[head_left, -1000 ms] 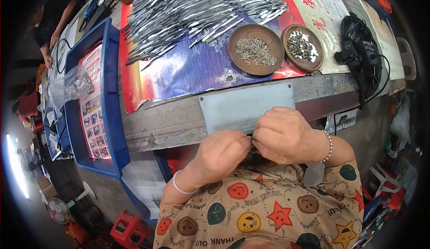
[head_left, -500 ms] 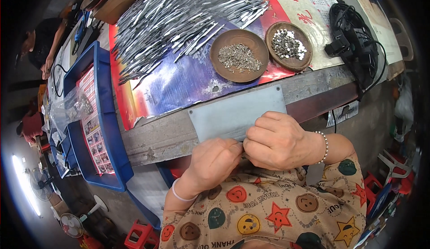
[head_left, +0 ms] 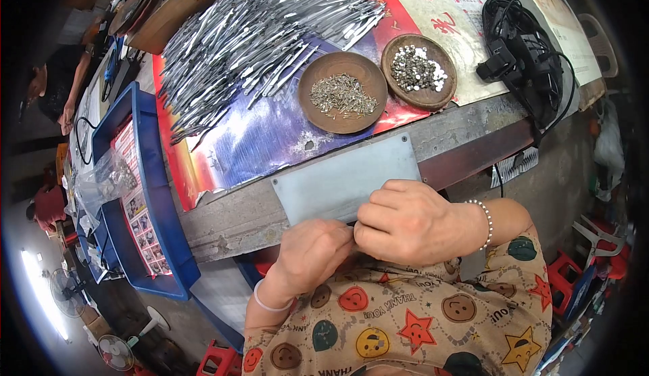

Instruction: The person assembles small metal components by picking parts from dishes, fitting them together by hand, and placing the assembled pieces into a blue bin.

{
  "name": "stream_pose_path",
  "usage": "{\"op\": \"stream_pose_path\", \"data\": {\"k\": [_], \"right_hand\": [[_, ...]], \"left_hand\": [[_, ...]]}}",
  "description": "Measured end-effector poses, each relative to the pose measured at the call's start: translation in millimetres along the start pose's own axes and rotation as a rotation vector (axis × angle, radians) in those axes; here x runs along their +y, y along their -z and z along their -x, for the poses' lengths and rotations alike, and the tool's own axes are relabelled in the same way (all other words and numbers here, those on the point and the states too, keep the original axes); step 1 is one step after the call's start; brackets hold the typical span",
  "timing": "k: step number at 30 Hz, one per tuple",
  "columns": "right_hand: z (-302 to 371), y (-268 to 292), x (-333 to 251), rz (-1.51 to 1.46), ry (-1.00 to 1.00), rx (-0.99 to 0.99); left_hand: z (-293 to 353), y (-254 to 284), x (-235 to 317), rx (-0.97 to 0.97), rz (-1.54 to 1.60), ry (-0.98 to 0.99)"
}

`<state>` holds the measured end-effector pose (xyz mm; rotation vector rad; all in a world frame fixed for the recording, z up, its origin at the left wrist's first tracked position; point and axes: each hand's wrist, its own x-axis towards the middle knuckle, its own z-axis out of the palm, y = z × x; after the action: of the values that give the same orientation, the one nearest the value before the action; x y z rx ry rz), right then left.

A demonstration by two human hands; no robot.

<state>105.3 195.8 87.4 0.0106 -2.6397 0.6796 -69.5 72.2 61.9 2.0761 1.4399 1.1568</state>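
My left hand (head_left: 313,251) and my right hand (head_left: 407,222) meet close to my chest, at the near edge of a pale grey plate (head_left: 338,181) screwed to the table edge. Both are closed, fingers curled and fingertips together. Whatever they pinch is hidden behind the knuckles. Beyond the plate stands a brown round dish (head_left: 343,63) with many small metal pins. To its right, a second wooden dish (head_left: 449,51) holds small round silvery and dark pieces. A broad heap of thin metal strips (head_left: 250,44) covers the far left of the table.
On the left, a long blue tray (head_left: 165,214) holds a printed sheet and a clear plastic bag (head_left: 105,176). Black cables and a dark device (head_left: 520,58) lie at the right. Another person (head_left: 64,82) works at the far left. A red stool (head_left: 218,360) stands below.
The table and its things have shifted slightly left and down in the picture. My hands stay together and closed, having moved a little left and down too.
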Motion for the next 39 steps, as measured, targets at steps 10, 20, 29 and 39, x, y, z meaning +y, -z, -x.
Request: {"op": "stream_pose_path", "data": {"k": [10,20,29,39], "right_hand": [[0,-3,10,0.040,0.020,0.015],[6,2,14,-0.458,-0.175,-0.153],[10,1,2,0.117,0.032,-0.026],[32,16,38,0.013,-0.345,0.207]], "left_hand": [[1,-10,0,0.077,-0.061,0.096],[3,-7,2,-0.044,-0.110,-0.053],[-4,-10,9,0.007,-0.007,0.098],[-6,-12,7,0.128,0.046,0.181]]}}
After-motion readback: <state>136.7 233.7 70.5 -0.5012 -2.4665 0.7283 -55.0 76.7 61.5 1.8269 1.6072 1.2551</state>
